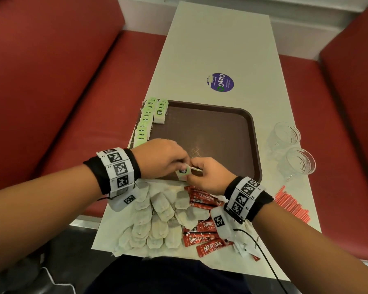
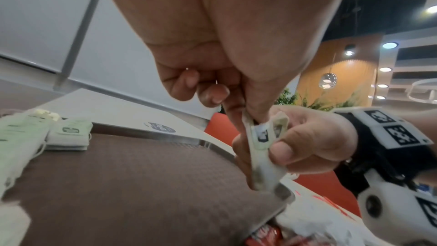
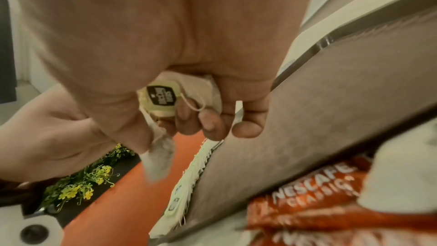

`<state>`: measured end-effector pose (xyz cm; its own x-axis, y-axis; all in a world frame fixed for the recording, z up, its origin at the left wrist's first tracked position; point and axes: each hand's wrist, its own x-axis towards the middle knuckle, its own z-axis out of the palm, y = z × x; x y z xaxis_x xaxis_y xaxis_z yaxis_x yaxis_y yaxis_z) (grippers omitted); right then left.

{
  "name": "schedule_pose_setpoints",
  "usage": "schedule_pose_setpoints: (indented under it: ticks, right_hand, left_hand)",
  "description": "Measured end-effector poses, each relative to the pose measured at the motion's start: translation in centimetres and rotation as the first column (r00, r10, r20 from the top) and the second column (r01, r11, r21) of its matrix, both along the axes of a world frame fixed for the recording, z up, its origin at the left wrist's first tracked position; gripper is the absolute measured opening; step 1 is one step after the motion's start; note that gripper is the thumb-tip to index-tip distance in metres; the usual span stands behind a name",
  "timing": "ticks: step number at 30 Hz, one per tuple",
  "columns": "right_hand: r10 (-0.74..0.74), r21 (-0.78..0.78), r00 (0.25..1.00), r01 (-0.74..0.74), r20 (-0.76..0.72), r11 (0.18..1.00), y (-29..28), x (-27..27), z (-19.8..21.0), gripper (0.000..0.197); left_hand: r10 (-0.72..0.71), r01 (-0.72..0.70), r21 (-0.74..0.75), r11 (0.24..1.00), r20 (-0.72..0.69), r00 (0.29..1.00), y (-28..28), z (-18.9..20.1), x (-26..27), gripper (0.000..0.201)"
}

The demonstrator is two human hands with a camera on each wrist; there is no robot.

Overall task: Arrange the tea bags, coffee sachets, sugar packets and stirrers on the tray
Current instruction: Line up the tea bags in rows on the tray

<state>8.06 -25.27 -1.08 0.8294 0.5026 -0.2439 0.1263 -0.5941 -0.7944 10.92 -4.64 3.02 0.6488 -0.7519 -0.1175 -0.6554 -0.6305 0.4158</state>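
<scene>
Now, head view: both my hands meet over near edge of tray (image 1: pixel 251 132), sharing tea bag (image 1: pixel 182 172). Risk, my guess: string snags, or bag tears if I pull apart. Row of tea bags (image 1: pixel 143 124) along tray's left rim; loose pile (image 1: pixel 157 217) and coffee sachets (image 1: pixel 202 240) off tray.

Left wrist view: left hand (image 2: pixel 212 63) pinches bag's top narrowly; right hand (image 2: pixel 305 143) grips it lower.

Right wrist view: right-hand fingers (image 3: pixel 211 124) curl round tag (image 3: pixel 162 97), string and bag.
</scene>
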Motion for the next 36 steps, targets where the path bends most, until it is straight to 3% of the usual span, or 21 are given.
schedule_pose_setpoints:
  ticks: [5,7,9,12,15,18,22,27,31,36]
  right_hand:
    - [-0.033,0.032,0.996,0.030,0.078,0.999,0.9,1.6,0.4,0.021]
    - [-0.060,0.067,0.995,0.054,0.085,0.996,1.2,2.1,0.6,0.022]
    - [-0.086,0.116,0.993,0.076,0.077,0.990,1.5,2.5,0.7,0.021]
    - [-0.121,0.168,0.992,0.112,0.039,0.979,2.1,3.1,0.7,0.017]
    - [-0.145,0.149,0.989,0.141,0.020,0.979,2.3,3.8,0.6,0.017]
    - [-0.196,0.148,0.981,0.195,-0.010,0.970,2.2,4.4,0.4,0.009]
    - [-0.200,0.179,0.978,0.207,-0.058,0.962,1.9,4.9,-0.2,0.014]
    - [-0.158,0.075,0.987,0.158,-0.016,0.985,1.4,5.5,-0.7,0.008]
    - [-0.127,0.043,0.992,0.127,-0.001,0.991,0.9,5.5,-0.7,0.005]
    - [-0.153,0.046,0.988,0.153,-0.002,0.987,0.3,5.6,-0.5,0.004]
  left_hand:
    - [0.132,-0.125,-0.143,0.982,0.039,0.990,1.4,0.3,0.7,0.013]
    - [0.246,-0.249,-0.260,0.933,-0.045,0.968,2.0,0.0,0.7,0.011]
    - [0.315,-0.363,-0.304,0.881,-0.194,0.929,2.5,-0.4,0.8,0.022]
    - [0.332,-0.397,-0.248,0.884,-0.264,0.905,2.9,-1.4,1.1,0.034]
    - [0.419,-0.484,-0.223,0.846,-0.282,0.863,3.1,-2.1,2.4,0.022]
    - [0.549,-0.584,-0.168,0.794,-0.212,0.808,3.7,-2.7,5.1,0.020]
    - [0.731,-0.739,-0.049,0.672,-0.117,0.673,5.1,-4.0,10.0,0.016]
    - [0.863,-0.866,0.025,0.499,-0.105,0.494,5.4,-5.2,14.4,0.036]
    - [0.875,-0.868,0.110,0.484,-0.088,0.477,4.6,-5.7,16.2,0.039]
    - [0.854,-0.829,0.223,0.512,-0.027,0.520,3.8,-5.9,16.9,0.046]
